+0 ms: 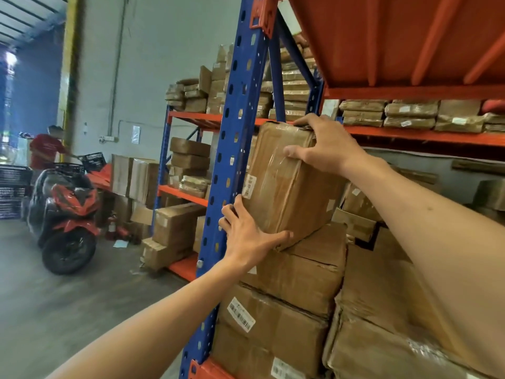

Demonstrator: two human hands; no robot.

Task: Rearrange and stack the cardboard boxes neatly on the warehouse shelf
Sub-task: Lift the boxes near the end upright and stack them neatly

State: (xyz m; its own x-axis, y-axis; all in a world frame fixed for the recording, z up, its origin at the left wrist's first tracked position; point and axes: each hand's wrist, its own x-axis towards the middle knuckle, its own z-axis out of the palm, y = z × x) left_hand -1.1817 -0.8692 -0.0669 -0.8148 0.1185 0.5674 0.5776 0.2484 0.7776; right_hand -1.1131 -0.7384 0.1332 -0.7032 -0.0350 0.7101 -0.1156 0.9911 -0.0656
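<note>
A taped brown cardboard box (284, 184) with a barcode label stands tilted on top of a stack of larger cardboard boxes (297, 272) at the left end of the shelf. My right hand (319, 144) grips its top right corner, thumb on the front face. My left hand (246, 231) holds its lower left corner, fingers spread under and along the edge. The box leans close against the blue upright post (229, 149) of the rack. Its back side is hidden.
An orange shelf deck (410, 42) hangs low overhead. More boxes (382, 310) fill the shelf to the right. A red scooter (65, 214) is parked in the aisle at left, with a person in a red shirt (45, 149) behind it. Further racks hold packages.
</note>
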